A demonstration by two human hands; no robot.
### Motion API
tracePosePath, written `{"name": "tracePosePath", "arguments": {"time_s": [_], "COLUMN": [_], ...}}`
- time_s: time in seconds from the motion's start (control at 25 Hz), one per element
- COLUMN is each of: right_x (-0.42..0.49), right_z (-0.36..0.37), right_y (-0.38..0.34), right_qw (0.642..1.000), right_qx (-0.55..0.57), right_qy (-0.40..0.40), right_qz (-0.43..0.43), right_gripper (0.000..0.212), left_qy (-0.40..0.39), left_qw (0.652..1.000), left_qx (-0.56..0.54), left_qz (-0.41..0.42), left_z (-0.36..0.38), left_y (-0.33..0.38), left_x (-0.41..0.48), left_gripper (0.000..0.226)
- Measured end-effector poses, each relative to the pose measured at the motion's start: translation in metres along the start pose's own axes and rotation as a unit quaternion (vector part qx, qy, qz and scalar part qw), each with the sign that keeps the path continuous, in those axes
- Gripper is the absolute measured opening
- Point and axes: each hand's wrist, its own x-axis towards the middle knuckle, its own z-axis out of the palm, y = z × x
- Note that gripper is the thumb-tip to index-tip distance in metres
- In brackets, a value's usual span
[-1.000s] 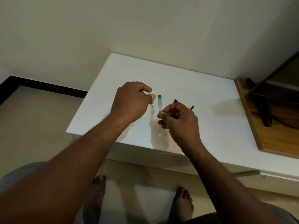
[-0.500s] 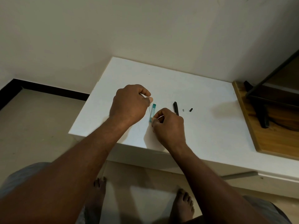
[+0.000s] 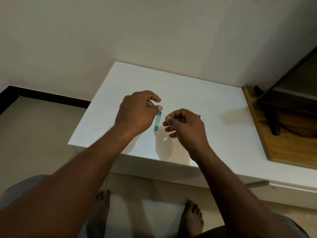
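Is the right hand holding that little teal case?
No, the teal case lies beside the left hand, with bare white table between it and the right hand.

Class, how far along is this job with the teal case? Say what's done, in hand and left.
Done: the teal case lies on the white table between the hands. In hand: the left hand and right hand curl their fingertips as if pinching something thin; too small to tell. Left: a small black part beyond the right hand lies untouched.
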Motion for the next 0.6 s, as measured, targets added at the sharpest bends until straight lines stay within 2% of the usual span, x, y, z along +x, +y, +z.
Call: {"name": "tracePosePath", "arguments": {"time_s": [0.12,0.28,0.44,0.6], "right_x": [-0.003,-0.006,-0.004,-0.002], "right_z": [-0.008,-0.008,-0.011,-0.025], "right_y": [-0.007,-0.01,-0.012,-0.015], "right_qw": [0.997,0.994,0.986,0.988], "right_qx": [0.058,0.074,0.139,0.142], "right_qy": [-0.052,-0.085,-0.084,-0.052], "right_qz": [0.02,0.014,0.026,0.026], "right_gripper": [0.008,0.014,0.014,0.015], "left_qy": [-0.007,-0.013,-0.016,-0.001], "left_qw": [1.0,0.998,0.997,0.996], "left_qx": [-0.019,-0.053,-0.065,-0.087], "left_qz": [0.016,0.022,0.026,0.016], "left_z": [0.004,0.009,0.012,0.021], "left_y": [0.003,0.009,0.013,0.019], "left_x": [-0.002,-0.005,-0.005,-0.004], "left_gripper": [0.021,0.024,0.023,0.024]}}
